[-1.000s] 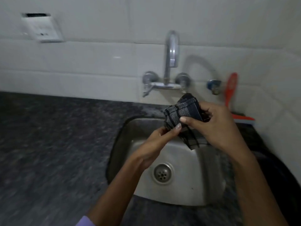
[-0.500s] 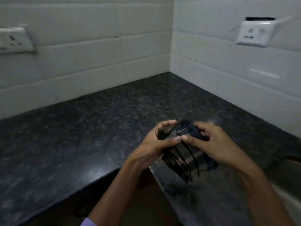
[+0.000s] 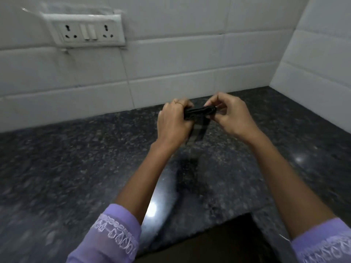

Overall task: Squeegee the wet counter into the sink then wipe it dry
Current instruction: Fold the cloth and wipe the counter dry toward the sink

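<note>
A dark checked cloth (image 3: pixel 199 112) is bunched between both hands above the black granite counter (image 3: pixel 76 158). My left hand (image 3: pixel 173 123) grips its left end in a fist. My right hand (image 3: pixel 230 114) pinches its right end with the fingertips. Part of the cloth hangs down below the hands, blurred. The sink and the squeegee are out of view. A glossy light patch lies on the counter near my left forearm.
White tiled walls meet in a corner at the right (image 3: pixel 275 76). A white socket and switch plate (image 3: pixel 85 31) is mounted on the wall at upper left. The counter's inner corner edge (image 3: pixel 247 215) drops off at the bottom, between my forearms.
The view swung left from the sink to the counter corner, then further along the wall. Both hands carried the cloth along and now hold it stretched sideways, further out over the counter.
</note>
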